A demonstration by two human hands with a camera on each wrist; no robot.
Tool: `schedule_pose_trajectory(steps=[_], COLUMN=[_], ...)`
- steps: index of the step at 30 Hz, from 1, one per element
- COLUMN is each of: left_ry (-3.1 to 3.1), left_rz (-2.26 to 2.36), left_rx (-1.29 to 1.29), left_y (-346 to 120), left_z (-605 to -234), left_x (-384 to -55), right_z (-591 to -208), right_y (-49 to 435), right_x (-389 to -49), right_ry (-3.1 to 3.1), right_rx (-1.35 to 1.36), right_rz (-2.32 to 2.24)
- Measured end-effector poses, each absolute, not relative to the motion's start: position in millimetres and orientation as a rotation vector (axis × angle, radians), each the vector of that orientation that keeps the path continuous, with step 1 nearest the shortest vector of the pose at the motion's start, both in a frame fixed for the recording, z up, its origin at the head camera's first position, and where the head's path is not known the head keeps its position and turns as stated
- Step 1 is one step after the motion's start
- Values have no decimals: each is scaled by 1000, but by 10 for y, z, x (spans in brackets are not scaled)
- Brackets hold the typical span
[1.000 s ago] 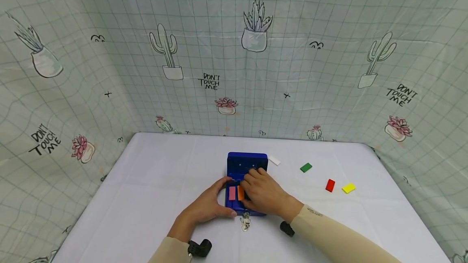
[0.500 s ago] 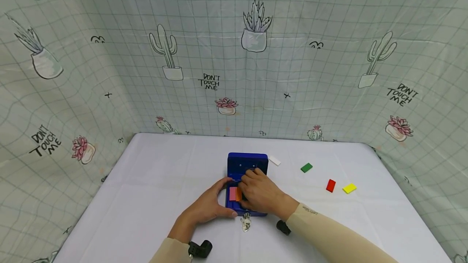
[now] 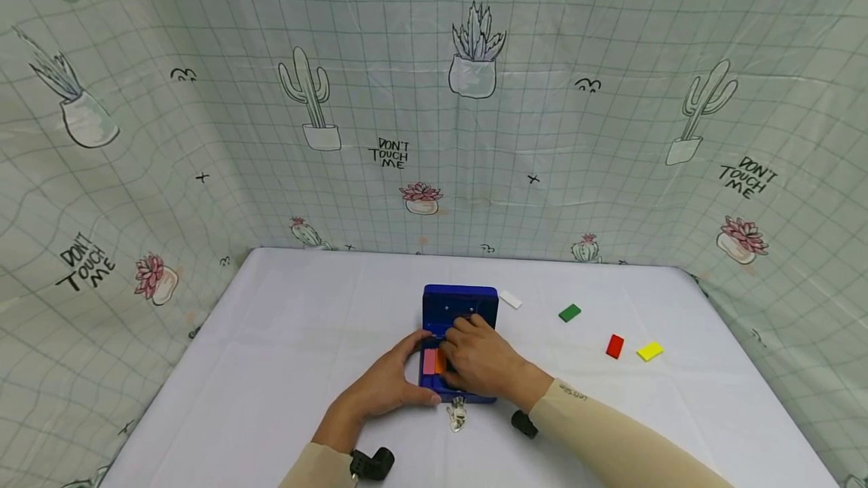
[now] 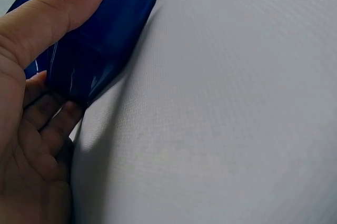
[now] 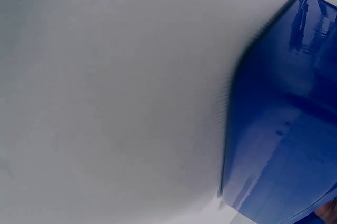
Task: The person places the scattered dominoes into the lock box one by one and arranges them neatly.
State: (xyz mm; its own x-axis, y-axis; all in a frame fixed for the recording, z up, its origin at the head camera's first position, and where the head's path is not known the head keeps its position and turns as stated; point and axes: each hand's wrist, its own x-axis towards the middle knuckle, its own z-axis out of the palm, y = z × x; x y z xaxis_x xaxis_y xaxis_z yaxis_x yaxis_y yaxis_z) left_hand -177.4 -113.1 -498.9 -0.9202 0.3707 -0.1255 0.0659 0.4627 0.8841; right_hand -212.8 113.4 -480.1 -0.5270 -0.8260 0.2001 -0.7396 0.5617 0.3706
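The left hand (image 3: 385,381) grips an open blue box (image 3: 436,313) midway between the desk's (image 3: 325,315) side edges. Inside, the right hand (image 3: 478,356) pinches an orange block (image 3: 441,362) beside a pink block (image 3: 429,361); beyond, a green block (image 3: 570,313) lies toward the far edge.

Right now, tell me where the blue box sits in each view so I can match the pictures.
Head: the open blue box is low and near the middle, between the left hand and the right hand.
Left wrist: upper left, partly behind the thumb, cut off by the top edge.
Right wrist: along the right side, cut off by the right edge.
Shared landmark: the white tabletop.
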Motion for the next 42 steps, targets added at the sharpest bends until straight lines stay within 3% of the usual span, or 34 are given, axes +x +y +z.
schedule_pose_trajectory(steps=[30, 42], left_ry=[2427, 2413], left_rz=[1438, 1475], left_rx=[390, 383], left_y=[-1131, -1120], left_z=[-5006, -5005], left_x=[-1773, -1774], right_z=[-4828, -4750], right_y=[1169, 1479], right_x=[-2147, -2153], right_ry=[-2378, -2311], right_rx=[1278, 1237], right_rz=[-210, -128])
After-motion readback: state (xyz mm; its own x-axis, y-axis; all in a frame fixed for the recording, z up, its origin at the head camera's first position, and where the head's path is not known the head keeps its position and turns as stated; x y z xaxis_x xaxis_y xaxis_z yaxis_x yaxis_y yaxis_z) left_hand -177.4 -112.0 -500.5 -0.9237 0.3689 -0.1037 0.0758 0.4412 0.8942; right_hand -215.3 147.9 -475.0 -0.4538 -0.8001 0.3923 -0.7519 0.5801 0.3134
